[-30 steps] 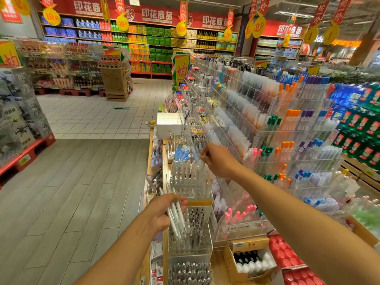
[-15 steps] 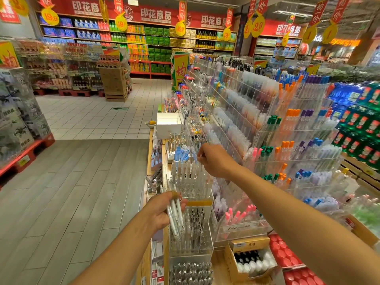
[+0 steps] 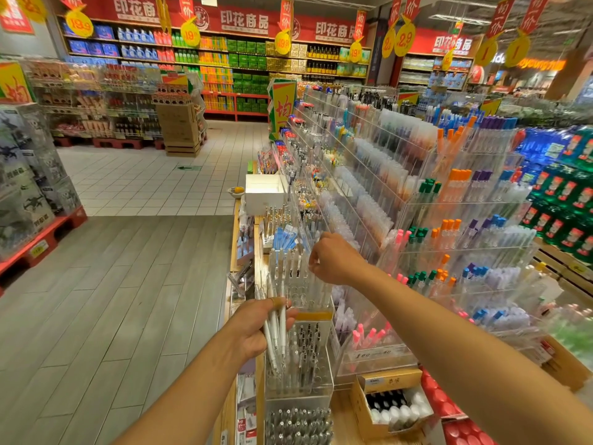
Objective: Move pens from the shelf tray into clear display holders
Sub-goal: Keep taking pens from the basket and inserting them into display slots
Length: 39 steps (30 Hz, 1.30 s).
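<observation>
Supermarket aisles blur behind the acrylic stationery rack. Your left hand (image 3: 256,329) has its grip clamped round a bundle of slim white pens (image 3: 276,329), roughly four, slanting downward. Your right hand (image 3: 333,258) pinches at pen tops in the clear display holder (image 3: 301,284), a smooth, boxy compartment holding upright translucent pens.

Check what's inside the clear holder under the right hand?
The clear holder holds upright white pens, caps up. The right hand covers its right top corner; the left hand, gripping a pen bundle, hides its lower left.
</observation>
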Each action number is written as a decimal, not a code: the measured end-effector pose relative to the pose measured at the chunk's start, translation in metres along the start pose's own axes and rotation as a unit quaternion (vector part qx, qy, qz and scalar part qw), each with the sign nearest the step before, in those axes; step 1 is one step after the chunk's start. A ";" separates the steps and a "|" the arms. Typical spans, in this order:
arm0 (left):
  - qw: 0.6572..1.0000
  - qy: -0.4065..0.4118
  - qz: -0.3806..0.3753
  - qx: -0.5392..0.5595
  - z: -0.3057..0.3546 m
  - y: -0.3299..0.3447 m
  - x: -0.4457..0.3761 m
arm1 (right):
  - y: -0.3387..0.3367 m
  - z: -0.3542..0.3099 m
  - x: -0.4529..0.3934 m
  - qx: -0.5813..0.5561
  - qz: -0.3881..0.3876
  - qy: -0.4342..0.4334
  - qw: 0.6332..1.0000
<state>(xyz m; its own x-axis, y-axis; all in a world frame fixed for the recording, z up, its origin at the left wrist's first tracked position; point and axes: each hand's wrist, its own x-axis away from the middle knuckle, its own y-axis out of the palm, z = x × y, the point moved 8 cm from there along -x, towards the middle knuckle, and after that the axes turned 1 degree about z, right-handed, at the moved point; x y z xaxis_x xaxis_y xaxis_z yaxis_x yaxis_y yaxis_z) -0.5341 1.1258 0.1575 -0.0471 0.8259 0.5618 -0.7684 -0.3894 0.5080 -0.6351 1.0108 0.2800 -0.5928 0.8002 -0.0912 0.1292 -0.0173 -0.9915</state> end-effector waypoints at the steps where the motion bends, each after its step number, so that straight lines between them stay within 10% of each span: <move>1: 1.000 0.002 -0.009 0.002 0.000 0.002 0.001 | -0.002 -0.001 0.002 -0.003 0.001 -0.002 1.000; 6: 0.998 0.022 -0.056 0.033 0.005 0.014 0.005 | -0.007 -0.012 0.014 -0.199 0.021 0.007 0.980; 10: 0.995 0.047 -0.084 0.035 0.009 0.026 0.011 | 0.025 -0.014 0.023 -0.414 -0.107 0.045 0.903; 19: 0.998 0.031 -0.057 0.012 0.001 0.021 0.006 | 0.026 -0.004 0.026 -0.607 -0.062 0.059 0.790; 27: 0.998 -0.001 0.046 0.036 -0.010 -0.006 0.001 | -0.037 0.024 0.029 -0.416 0.157 0.032 0.895; 39: 0.999 -0.001 0.043 0.006 -0.010 -0.004 0.008 | -0.014 0.009 0.031 -0.257 0.097 -0.025 0.961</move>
<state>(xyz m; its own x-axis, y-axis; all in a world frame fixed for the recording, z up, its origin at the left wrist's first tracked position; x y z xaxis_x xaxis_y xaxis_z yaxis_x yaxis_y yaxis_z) -0.5379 1.1381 0.1535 -0.1123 0.7884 0.6049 -0.7535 -0.4644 0.4654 -0.6627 1.0304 0.2898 -0.5535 0.7817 -0.2873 0.6099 0.1455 -0.7790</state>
